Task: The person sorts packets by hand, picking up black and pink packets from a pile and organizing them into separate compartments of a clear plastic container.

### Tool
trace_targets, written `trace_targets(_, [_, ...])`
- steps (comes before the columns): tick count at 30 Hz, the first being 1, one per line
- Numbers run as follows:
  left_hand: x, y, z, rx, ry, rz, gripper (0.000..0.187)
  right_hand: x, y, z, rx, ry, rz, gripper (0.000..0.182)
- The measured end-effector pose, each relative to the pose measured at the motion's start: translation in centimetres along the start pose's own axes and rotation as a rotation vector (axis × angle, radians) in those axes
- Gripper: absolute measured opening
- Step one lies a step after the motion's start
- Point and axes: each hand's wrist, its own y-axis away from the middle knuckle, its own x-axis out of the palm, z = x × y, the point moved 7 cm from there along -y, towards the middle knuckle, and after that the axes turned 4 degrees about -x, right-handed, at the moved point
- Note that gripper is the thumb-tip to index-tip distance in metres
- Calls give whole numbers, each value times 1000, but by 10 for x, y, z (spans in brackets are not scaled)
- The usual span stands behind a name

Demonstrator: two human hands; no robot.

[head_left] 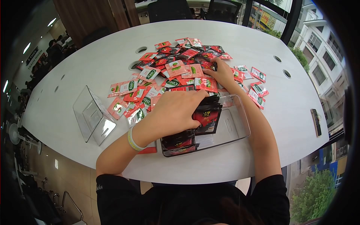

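My left hand [178,112] reaches over a clear plastic box [240,129], its fingers closed around black-and-red G7 coffee sachets [208,119] standing upright inside. More of these sachets fill the box's left end, partly under the hand. At the right side of the pile, my right hand [221,74] has its fingers closed on a black-and-red coffee sachet [208,66]; the fingertips are partly hidden. Around it lie black-and-red coffee sachets [188,53] mixed with red-and-white Cozy tea sachets [149,74].
A second clear plastic box [90,116] lies tipped on the left of the white table [285,112]. A dark, narrow object [316,122] rests near the right edge. Round holes [287,74] pierce the tabletop. Black chairs [170,11] stand beyond the far edge.
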Motion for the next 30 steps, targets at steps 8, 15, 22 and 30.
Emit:
trace_targets(8, [-3, 1, -4, 39, -10, -83, 54, 0, 0, -1, 35, -8, 8, 55])
trace_targets(15, [0, 0, 0, -9, -29, -2, 64, 1, -1, -1, 26, -5, 9, 54])
trace_targets(22, [-3, 2, -3, 55, -14, -114, 52, 0, -1, 0, 24, 1, 3, 54])
trace_targets(30, [-1, 2, 3, -69, -31, 40, 61, 3, -2, -2, -65, -7, -16, 56])
